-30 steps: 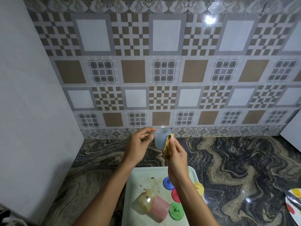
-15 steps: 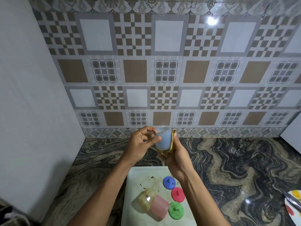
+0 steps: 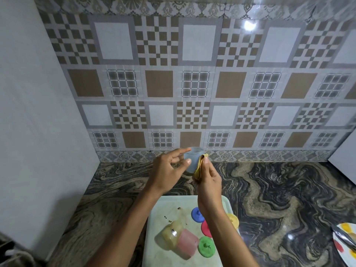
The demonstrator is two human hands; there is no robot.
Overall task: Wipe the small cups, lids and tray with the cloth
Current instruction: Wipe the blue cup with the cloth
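Note:
A small pale blue cup is held up in front of the tiled wall, pinched at its rim and side between the forefinger and thumb of my left hand. My right hand grips a folded yellow cloth and presses it against the cup's right side. Below my arms a pale green tray lies on the counter. On it are a yellow cup and a pink cup on their sides, plus blue, red, yellow and green lids.
The counter is dark swirled marble. A white panel walls off the left side. At the right edge a white plate with coloured spots holds a metal utensil. Dark crumbs dot the tray's far part.
My right hand has slid the cloth along the cup's side, and my left fingers have shifted their pinch on the rim. The cup stays at about the same height.

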